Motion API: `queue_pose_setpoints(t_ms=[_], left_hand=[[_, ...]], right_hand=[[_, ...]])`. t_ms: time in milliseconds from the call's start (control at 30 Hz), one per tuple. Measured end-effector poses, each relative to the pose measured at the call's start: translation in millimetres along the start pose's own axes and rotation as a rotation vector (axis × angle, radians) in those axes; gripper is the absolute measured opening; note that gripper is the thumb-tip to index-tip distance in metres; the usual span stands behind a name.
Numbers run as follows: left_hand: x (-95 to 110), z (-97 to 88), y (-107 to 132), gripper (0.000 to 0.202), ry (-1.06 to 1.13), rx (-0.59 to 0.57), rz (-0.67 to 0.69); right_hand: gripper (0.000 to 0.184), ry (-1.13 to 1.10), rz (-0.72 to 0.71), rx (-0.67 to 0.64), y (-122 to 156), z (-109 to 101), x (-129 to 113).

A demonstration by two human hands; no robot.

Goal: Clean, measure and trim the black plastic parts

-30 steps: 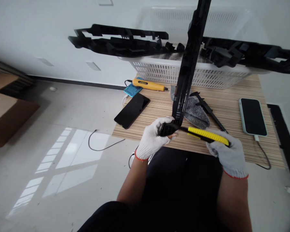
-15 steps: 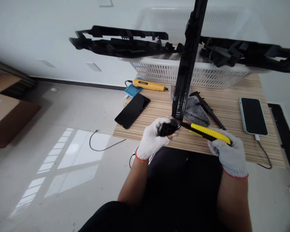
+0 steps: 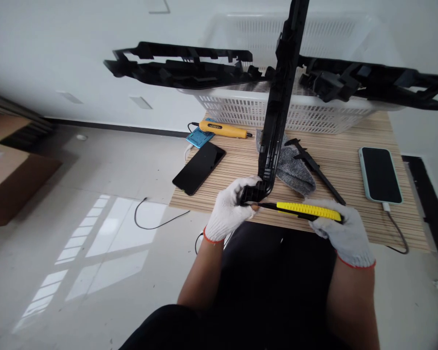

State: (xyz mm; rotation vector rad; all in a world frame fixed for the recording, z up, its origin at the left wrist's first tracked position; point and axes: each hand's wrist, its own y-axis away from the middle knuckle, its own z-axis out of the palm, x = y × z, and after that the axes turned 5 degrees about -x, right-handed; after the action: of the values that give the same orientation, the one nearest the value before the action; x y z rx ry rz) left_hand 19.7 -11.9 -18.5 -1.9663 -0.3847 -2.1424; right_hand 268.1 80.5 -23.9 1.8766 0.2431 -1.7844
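Note:
In a white knit glove with a red cuff, my left hand [image 3: 229,209] grips the near end of a long black plastic part [image 3: 279,102]. The part slants up and away over the table, its far end passing out of the top of the view. My right hand [image 3: 345,231], gloved the same way, is closed around a yellow and black utility knife [image 3: 308,210]. The knife points left, its tip at the lower edge of the part's near end, close to my left thumb. Whether the blade touches the plastic I cannot tell.
Behind the part stands a white perforated basket [image 3: 241,104] with more black plastic pieces [image 3: 190,73] across its rim. On the striped table [image 3: 237,170] lie a yellow electric screwdriver [image 3: 224,129], a dark phone [image 3: 199,169], a grey cloth [image 3: 295,170], black calipers [image 3: 316,167] and a charging phone [image 3: 381,175].
My right hand has brought the knife's tip down and left, from the part's bend to the underside of its near end. My left hand keeps its hold nearly still.

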Motion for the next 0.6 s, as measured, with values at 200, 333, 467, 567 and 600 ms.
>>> queue_pose_setpoints(t_ms=[200,333,467,567,600], left_hand=[[-5,-2.4,-4,0.039,0.005,0.018,0.002],[-5,-5.2,-3,0.041,-0.120,0.055,0.014],[-1,-6.5,1,0.051,-0.247,0.147,-0.165],[-3,-9.9,0,0.050,-0.425,0.240,-0.173],[-3,-10.5,-1,0.049,-0.446,0.212,-0.174]], right_hand=[[0.044,0.318,-0.273,0.299,-8,15,3],[0.044,1.029,-0.297,0.135,-4,18,-14],[0.069,1.150,-0.265,-0.103,0,7,-43],[0.065,1.162,-0.197,0.225,-12,-18,-56],[0.069,1.187,-0.099,0.401,-18,-29,-58]])
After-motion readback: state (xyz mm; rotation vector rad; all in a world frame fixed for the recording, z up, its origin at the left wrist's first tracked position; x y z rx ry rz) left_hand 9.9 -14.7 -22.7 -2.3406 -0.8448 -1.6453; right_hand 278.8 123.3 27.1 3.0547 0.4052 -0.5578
